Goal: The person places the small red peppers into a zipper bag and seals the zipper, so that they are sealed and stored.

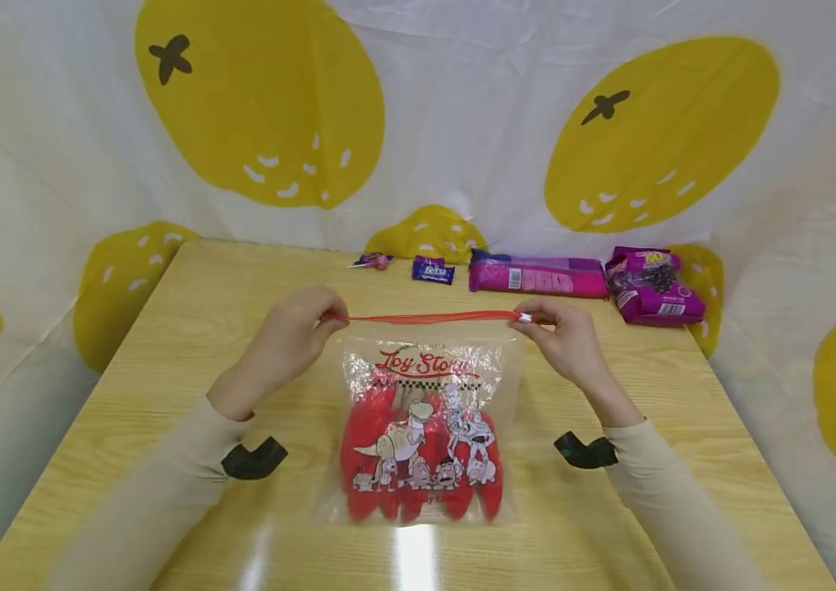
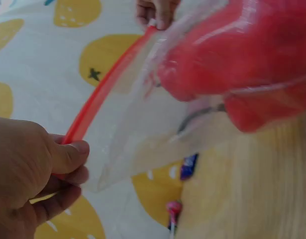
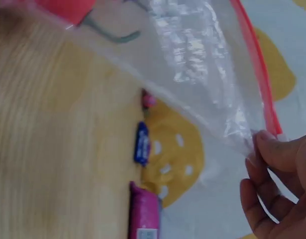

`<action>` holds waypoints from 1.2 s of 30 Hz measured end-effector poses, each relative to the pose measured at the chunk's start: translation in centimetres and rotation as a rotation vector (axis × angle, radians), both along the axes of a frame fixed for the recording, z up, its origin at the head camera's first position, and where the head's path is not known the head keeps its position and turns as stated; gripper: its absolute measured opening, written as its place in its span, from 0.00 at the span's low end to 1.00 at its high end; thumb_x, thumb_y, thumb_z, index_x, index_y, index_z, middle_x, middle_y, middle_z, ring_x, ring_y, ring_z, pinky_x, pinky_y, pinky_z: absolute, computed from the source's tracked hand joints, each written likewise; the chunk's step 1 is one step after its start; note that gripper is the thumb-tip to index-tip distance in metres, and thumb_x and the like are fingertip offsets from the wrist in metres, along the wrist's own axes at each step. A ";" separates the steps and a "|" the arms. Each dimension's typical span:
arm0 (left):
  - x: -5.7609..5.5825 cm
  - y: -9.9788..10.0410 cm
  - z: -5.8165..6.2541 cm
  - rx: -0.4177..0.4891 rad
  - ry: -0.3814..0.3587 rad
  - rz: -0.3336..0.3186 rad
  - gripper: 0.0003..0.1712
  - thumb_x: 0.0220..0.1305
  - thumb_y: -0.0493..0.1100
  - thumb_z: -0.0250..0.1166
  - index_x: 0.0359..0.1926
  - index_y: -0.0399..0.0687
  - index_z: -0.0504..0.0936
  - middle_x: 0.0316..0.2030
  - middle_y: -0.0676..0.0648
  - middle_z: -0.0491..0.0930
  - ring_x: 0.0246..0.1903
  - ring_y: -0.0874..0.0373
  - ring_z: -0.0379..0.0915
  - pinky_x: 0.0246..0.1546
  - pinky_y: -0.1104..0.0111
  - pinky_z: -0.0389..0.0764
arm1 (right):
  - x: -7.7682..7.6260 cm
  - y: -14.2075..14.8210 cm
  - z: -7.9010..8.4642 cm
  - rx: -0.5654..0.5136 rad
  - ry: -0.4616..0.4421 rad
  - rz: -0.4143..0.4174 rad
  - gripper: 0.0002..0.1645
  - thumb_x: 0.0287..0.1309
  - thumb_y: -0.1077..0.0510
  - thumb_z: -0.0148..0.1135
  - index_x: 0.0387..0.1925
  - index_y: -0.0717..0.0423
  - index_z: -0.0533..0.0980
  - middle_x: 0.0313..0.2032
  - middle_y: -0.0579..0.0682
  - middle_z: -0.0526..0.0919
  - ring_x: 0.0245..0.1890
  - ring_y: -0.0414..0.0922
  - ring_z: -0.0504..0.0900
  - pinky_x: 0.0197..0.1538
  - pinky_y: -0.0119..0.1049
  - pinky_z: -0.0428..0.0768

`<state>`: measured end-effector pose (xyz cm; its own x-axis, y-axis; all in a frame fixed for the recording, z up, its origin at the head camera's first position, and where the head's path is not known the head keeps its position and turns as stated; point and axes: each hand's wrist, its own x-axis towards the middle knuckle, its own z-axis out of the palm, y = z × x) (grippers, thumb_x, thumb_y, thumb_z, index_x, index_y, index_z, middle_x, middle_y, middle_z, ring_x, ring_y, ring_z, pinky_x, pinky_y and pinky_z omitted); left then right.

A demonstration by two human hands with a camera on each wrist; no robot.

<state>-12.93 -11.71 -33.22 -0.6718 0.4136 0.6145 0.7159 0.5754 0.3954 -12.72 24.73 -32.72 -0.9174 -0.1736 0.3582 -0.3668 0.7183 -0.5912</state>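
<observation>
A clear zip bag (image 1: 425, 435) with a printed cartoon front hangs by its red zip strip (image 1: 425, 318) between both hands. Inside it are several long red peppers (image 2: 232, 55), glossy, with dark green stems. My left hand (image 1: 292, 336) pinches the strip's left end between thumb and fingers. At the other end, my right hand (image 1: 562, 341) pinches the bag's top corner, its fingertips right at the white slider (image 1: 525, 318). The strip runs straight and taut from hand to hand. In the right wrist view, the right thumb presses against the index finger over the plastic.
Along the back edge of the wooden table (image 1: 189, 394) lie a lollipop (image 1: 374, 260), a small blue wrapped sweet (image 1: 433, 271), a long purple packet (image 1: 536, 275) and a bulky purple bag (image 1: 654, 287). A white curtain with yellow fruit (image 1: 462, 107) hangs behind.
</observation>
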 end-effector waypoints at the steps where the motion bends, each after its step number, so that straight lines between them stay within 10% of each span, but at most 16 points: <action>1: -0.5 0.1 -0.9 -0.040 0.033 0.008 0.07 0.49 0.31 0.68 0.28 0.41 0.76 0.25 0.48 0.76 0.28 0.55 0.71 0.32 0.64 0.74 | -0.5 0.0 -1.0 0.038 0.043 0.006 0.09 0.51 0.58 0.66 0.36 0.54 0.80 0.31 0.49 0.85 0.30 0.43 0.83 0.29 0.35 0.75; 8: -1.7 -0.7 -4.4 -0.200 -0.037 0.088 0.10 0.51 0.32 0.67 0.24 0.43 0.72 0.23 0.48 0.73 0.27 0.51 0.70 0.28 0.61 0.71 | -1.4 -0.2 -3.8 0.092 0.133 0.022 0.04 0.49 0.59 0.67 0.31 0.53 0.82 0.27 0.47 0.83 0.25 0.41 0.76 0.29 0.33 0.71; 13: -1.3 0.2 -2.0 -0.292 -0.139 0.028 0.12 0.52 0.36 0.64 0.39 0.41 0.76 0.36 0.45 0.77 0.38 0.49 0.72 0.40 0.58 0.73 | -0.3 -1.0 -2.8 -0.108 -0.032 0.079 0.07 0.53 0.58 0.64 0.34 0.56 0.82 0.26 0.52 0.83 0.24 0.44 0.81 0.26 0.31 0.77; 19: -1.5 8.1 0.3 -0.395 0.001 -0.171 0.19 0.58 0.46 0.63 0.49 0.44 0.76 0.44 0.47 0.77 0.46 0.53 0.71 0.48 0.60 0.71 | 1.4 -1.8 -2.6 -0.357 -0.209 0.177 0.10 0.57 0.63 0.59 0.39 0.64 0.77 0.35 0.61 0.83 0.34 0.50 0.84 0.37 0.37 0.80; 25: -2.5 14.5 -0.5 -0.543 0.132 -0.241 0.16 0.61 0.52 0.59 0.45 0.49 0.79 0.41 0.51 0.77 0.42 0.56 0.71 0.42 0.64 0.73 | 3.2 -2.8 -2.3 -0.456 -0.216 0.233 0.08 0.58 0.71 0.53 0.39 0.74 0.74 0.36 0.69 0.81 0.35 0.59 0.82 0.39 0.41 0.79; 36: -2.7 16.4 -0.3 -0.453 0.162 -0.336 0.05 0.60 0.41 0.61 0.34 0.49 0.84 0.30 0.52 0.77 0.32 0.59 0.71 0.37 0.68 0.72 | 4.0 -3.3 -1.0 -0.331 -0.064 0.169 0.04 0.54 0.71 0.57 0.33 0.71 0.76 0.30 0.64 0.82 0.29 0.58 0.83 0.33 0.40 0.80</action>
